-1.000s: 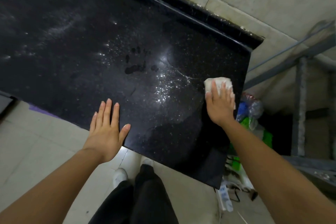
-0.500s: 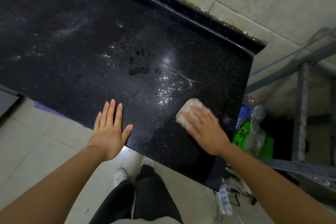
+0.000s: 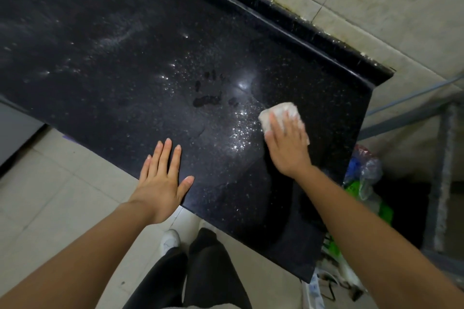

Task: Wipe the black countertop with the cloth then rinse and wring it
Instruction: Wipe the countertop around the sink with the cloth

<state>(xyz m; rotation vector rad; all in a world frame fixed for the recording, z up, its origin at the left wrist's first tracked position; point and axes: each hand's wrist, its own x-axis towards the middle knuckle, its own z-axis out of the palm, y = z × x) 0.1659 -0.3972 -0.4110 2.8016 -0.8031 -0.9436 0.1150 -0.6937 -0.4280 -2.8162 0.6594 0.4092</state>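
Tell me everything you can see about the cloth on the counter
The cloth is a small whitish, slightly blurred wad, bunched rather than spread flat, and looks like soft fabric. It lies on the black countertop near its right end, beside a patch of glistening droplets. The right hand presses flat on its near part, fingers covering much of it, so only the far and left edges show. Nothing else touches it.

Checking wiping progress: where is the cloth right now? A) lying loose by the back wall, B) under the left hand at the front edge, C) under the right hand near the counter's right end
C: the right hand presses the cloth flat on the countertop near its right end.
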